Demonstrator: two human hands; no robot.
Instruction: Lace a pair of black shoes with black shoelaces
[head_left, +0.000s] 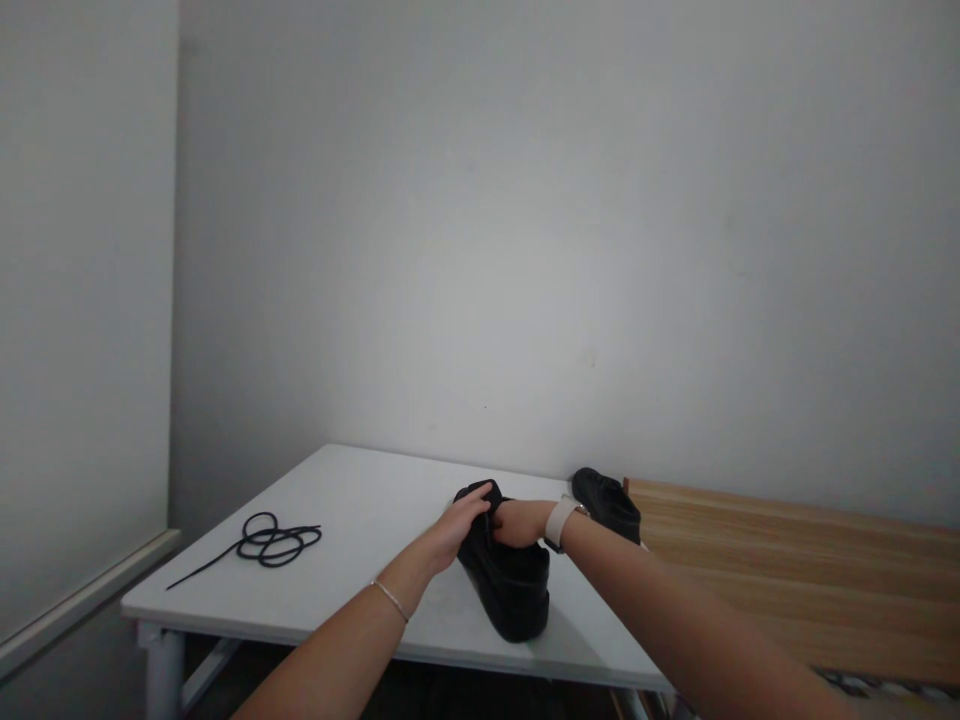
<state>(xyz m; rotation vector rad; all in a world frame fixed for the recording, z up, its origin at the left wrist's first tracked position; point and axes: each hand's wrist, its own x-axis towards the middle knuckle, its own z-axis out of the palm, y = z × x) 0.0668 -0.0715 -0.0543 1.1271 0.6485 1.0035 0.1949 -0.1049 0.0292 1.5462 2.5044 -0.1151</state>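
A black shoe [510, 590] stands on the white table near its front edge, heel toward me. My left hand [459, 522] grips its upper front from the left, fingers closed over the raised tongue [487, 492]. My right hand [517, 522] reaches into the shoe's opening from the right. Its fingers are curled close to the tongue, and what they pinch, if anything, is hidden. A black shoelace [274, 543] lies in loose loops on the left part of the table, apart from both hands.
The white table [360, 500] stands close to a grey wall. A second black shoe [607, 502] sits at the table's back right, behind my right wrist. To the right is a wood-grain board or tabletop [787, 570]. A white panel [82, 300] rises on the left.
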